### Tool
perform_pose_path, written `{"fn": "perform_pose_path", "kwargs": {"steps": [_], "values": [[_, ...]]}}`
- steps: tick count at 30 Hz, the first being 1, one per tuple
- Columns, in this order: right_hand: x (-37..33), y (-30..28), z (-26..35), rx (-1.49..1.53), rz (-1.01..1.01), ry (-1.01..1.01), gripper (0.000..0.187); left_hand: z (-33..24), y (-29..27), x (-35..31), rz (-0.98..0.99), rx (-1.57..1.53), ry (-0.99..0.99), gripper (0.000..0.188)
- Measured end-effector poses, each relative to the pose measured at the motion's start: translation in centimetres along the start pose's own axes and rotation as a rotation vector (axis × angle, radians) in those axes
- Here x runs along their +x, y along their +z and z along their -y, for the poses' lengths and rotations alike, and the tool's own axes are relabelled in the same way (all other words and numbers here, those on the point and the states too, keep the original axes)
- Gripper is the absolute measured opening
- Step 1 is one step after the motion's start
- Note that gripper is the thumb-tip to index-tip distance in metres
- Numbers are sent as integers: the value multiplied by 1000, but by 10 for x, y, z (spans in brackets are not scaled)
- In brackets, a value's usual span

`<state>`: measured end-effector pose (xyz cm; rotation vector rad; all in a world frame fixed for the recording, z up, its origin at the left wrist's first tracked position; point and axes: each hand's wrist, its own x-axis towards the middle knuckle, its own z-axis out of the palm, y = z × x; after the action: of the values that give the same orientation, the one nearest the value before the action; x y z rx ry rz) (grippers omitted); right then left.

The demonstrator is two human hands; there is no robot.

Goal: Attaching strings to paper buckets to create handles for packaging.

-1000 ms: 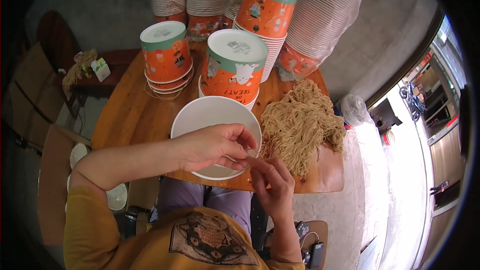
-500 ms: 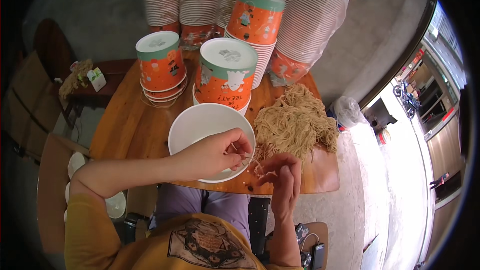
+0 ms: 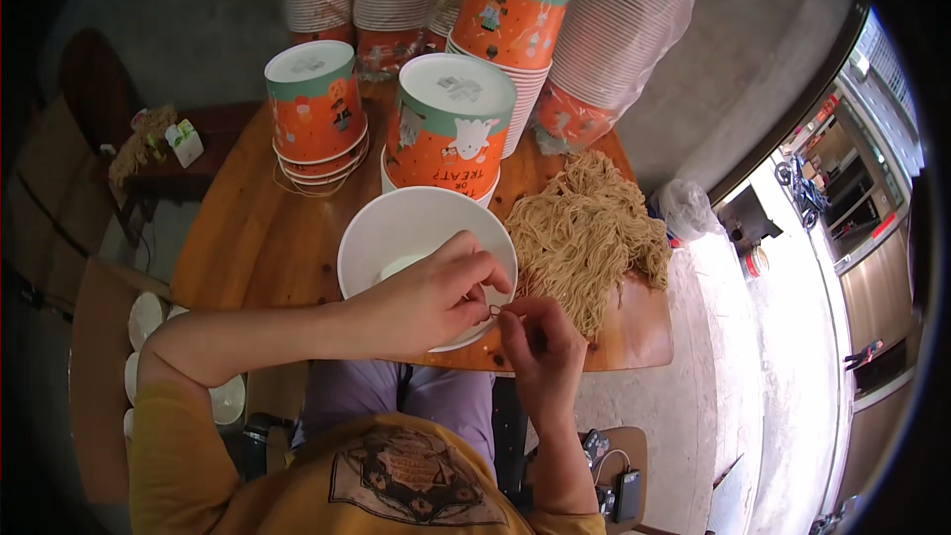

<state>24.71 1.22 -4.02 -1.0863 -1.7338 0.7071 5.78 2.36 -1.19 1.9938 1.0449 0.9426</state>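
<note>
A paper bucket (image 3: 362, 248) with a white inside stands at the table's near edge, its mouth facing me. My left hand (image 3: 436, 302) reaches across its mouth, fingers curled in a pinch. Just over the bucket's right rim, my right hand (image 3: 543, 337) pinches too, thumb against forefinger. A small loop of thin cord (image 3: 494, 311) shows between the two hands' fingertips, and both appear to grip it. The rest of the cord is hidden by my fingers. Right of the bucket lies a heap of tan cords (image 3: 589, 243).
Upside-down orange and green buckets (image 3: 451, 144) stand behind, with a smaller stack (image 3: 315, 114) at left, cords around its rims. Tall plastic-wrapped bucket stacks (image 3: 624, 30) line the wall. A cardboard box (image 3: 99, 367) with white buckets is at lower left. The wooden table (image 3: 238, 228) has a rounded edge.
My right hand has moved up and left to meet my left fingertips, its spread fingers closing to a pinch. The cord loop now shows between the hands. The view has shifted slightly.
</note>
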Motion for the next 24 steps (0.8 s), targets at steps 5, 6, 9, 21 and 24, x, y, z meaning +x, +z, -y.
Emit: {"fn": "perform_pose_path", "kwargs": {"steps": [5, 6, 9, 21, 24], "values": [[-2, 3, 0, -41, -40, -36, 13, 5, -1, 0, 62, 142, 84, 12], [-3, 3, -1, -66, -52, -57, 13, 3, -1, 0, 61, 142, 84, 12], [-4, 5, -1, -113, -76, -92, 14, -4, -1, 0, 31, 203, 95, 11], [-12, 14, -16, -334, -190, -451, 21, -9, 2, -1, -19, 31, -34, 11], [-11, 13, -18, -324, -190, -479, 21, -9, 2, 0, -24, 6, -40, 11]]}}
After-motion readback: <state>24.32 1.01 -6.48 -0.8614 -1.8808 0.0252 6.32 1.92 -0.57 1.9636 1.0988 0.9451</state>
